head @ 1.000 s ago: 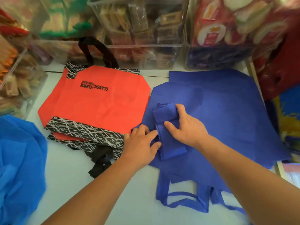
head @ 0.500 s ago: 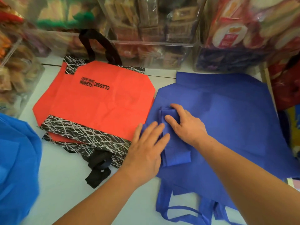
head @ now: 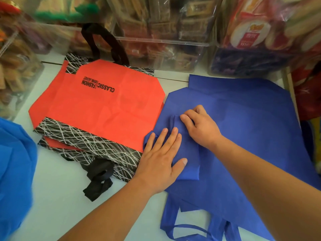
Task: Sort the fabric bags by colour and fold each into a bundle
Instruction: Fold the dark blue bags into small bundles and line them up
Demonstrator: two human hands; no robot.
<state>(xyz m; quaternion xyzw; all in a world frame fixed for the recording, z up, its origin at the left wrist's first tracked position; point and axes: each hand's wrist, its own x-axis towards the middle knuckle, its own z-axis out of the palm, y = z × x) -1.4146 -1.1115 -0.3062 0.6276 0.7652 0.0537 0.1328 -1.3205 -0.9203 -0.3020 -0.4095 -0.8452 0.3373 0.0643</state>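
Note:
A small folded dark-blue fabric bundle (head: 190, 162) lies on a stack of flat dark-blue bags (head: 251, 129) at the right of the white table. My left hand (head: 159, 157) lies flat on the bundle, fingers straight, pressing it down. My right hand (head: 199, 124) holds the bundle's far end with curled fingers. Left of the blue stack lie red bags (head: 107, 108) with black-and-white patterned bands and black handles (head: 99, 181). A lighter blue bag (head: 13, 167) sits at the left edge.
Clear plastic bins (head: 161, 42) full of packaged snacks line the back and left of the table (head: 57, 206). More snack packs (head: 260, 32) stand at the back right. Blue handles (head: 187, 230) hang at the near edge.
My left hand went from pinching the bundle's edge to lying flat on it with straight fingers. The upright fold under my right hand has been flattened down.

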